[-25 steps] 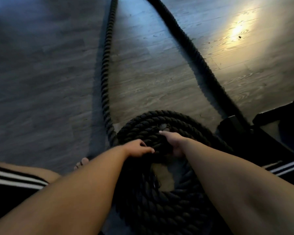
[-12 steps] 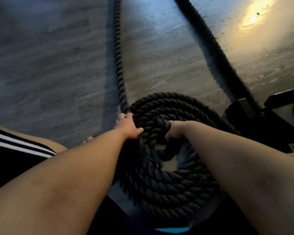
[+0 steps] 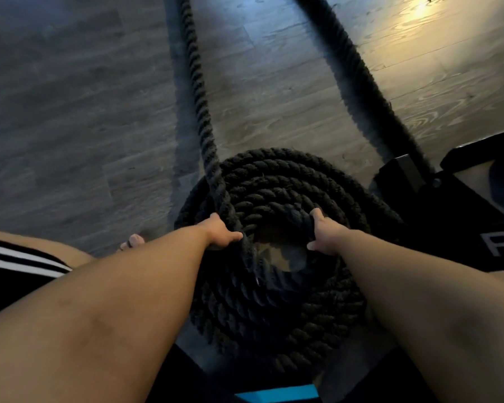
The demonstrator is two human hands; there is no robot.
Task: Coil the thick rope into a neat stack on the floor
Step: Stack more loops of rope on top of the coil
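Note:
A thick black braided rope lies on the grey wood floor as a round coil (image 3: 277, 181) of several turns with a small open centre. A free length of the rope (image 3: 200, 91) runs from the coil's left side straight away to the top of the view, lifted over the coil near my hand. My left hand (image 3: 220, 234) grips this strand at the coil's inner left edge. My right hand (image 3: 322, 232) clasps the innermost turn on the right of the centre hole. A second length of rope (image 3: 358, 68) runs diagonally from the top toward a black frame.
A black metal frame base (image 3: 402, 174) with white lettering stands right of the coil, touching its edge. My bare toes (image 3: 133, 241) show left of the coil, and my striped dark shorts (image 3: 15, 263) are at the far left. A blue patch (image 3: 277, 394) lies at the bottom.
My left hand has slid inward from the coil's outer left edge, drawing the free strand up over the coil. My right hand has shifted right along the innermost turn. The view has tilted nearer.

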